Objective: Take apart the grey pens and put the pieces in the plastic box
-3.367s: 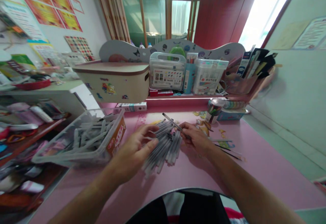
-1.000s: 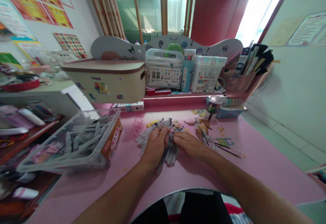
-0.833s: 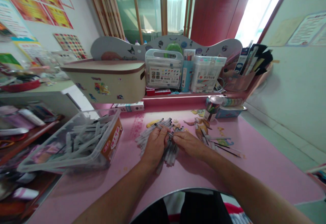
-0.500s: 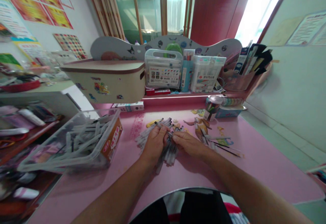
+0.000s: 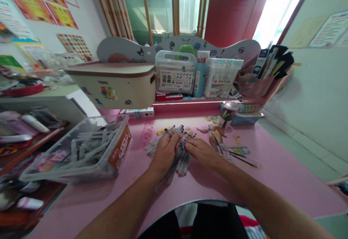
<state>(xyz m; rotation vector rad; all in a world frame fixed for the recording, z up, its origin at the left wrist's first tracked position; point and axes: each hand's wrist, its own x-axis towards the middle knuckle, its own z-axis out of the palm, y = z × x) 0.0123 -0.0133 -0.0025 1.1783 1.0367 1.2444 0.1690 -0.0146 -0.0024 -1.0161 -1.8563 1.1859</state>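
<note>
Both hands meet over a heap of grey-white pens (image 5: 182,163) on the pink desk. Closed around a slim marker pen (image 5: 168,132) is my left hand (image 5: 167,151); the pen's dark end pokes out past the thumb. My right hand (image 5: 199,150) is closed too, thumb and fingers pinching the pen's other end near the left fingertips. Fingers partly cover the pen's middle. More pens (image 5: 155,143) lie to the left of the left hand. Several thin sticks or brushes (image 5: 241,155) lie right of the right hand.
A clear plastic box (image 5: 92,172) full of pens stands on the left. Behind are a lidded cream bin (image 5: 116,90), a clear-handled marker case (image 5: 175,74), a white marker box (image 5: 221,79) and a pen holder (image 5: 252,85). A small lidded jar (image 5: 227,116) stands at back right.
Both hands stay over the pen heap with almost the same grip. The view has shifted very slightly.
</note>
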